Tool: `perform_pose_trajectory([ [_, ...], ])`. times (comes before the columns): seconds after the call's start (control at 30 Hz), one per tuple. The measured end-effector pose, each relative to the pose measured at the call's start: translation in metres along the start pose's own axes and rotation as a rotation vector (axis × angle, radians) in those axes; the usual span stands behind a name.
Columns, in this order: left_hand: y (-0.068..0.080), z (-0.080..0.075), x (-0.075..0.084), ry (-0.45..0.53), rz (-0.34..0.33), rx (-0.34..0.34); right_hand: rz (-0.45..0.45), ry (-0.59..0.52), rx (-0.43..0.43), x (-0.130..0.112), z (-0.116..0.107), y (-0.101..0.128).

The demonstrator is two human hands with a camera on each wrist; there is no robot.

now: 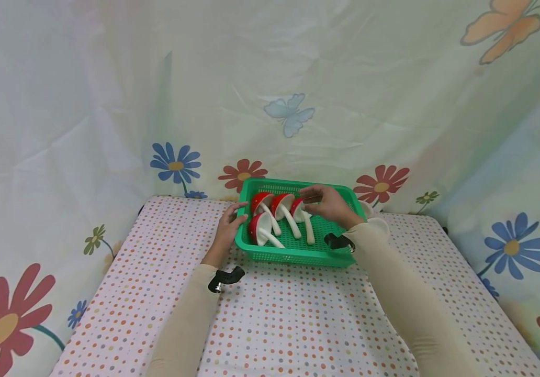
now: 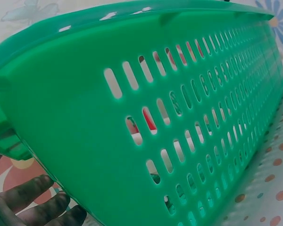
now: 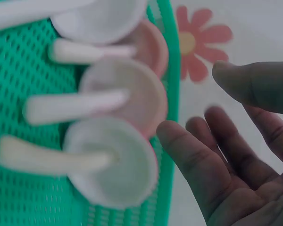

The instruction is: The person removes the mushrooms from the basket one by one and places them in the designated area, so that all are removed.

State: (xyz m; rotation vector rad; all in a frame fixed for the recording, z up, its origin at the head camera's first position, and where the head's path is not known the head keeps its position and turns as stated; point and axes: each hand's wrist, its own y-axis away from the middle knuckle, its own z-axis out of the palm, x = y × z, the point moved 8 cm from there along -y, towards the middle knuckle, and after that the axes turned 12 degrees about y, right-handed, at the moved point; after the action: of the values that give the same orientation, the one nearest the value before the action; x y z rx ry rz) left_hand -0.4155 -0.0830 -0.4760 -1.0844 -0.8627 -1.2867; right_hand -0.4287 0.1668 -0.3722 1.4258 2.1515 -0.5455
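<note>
Left hand [image 1: 226, 228] flat, steadying basket [image 1: 293, 255]; right hand [image 1: 331, 206], fingers loose and empty over the ladles [image 1: 283, 213], should pinch one handle cleanly.

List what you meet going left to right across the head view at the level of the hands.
Dotted tablecloth → left hand on the green basket's left rim → red-and-white ladles inside the basket → right hand over the rightmost ladle → white bowls just past the basket's right side.

The basket [image 1: 298, 256] sits at the tabletop's [image 1: 279, 324] far middle; four ladles [image 1: 283, 217] lie inside, toward its left.
</note>
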Motion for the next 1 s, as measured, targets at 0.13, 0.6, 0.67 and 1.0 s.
perform_pose_trajectory([
  [0.13,0.000,0.000,0.000,-0.002,-0.002,-0.001,0.000,0.004,-0.028,-0.012,0.018,-0.008],
  [0.6,-0.001,-0.002,0.001,-0.014,0.010,0.034,-0.051,0.030,-0.108,-0.036,0.050,-0.023],
  [0.67,0.000,-0.001,0.004,-0.014,0.001,0.028,-0.049,0.016,-0.121,-0.035,0.054,-0.025],
  [1.0,-0.001,-0.002,-0.001,-0.006,-0.005,0.035,-0.065,-0.012,-0.149,-0.039,0.068,-0.030],
])
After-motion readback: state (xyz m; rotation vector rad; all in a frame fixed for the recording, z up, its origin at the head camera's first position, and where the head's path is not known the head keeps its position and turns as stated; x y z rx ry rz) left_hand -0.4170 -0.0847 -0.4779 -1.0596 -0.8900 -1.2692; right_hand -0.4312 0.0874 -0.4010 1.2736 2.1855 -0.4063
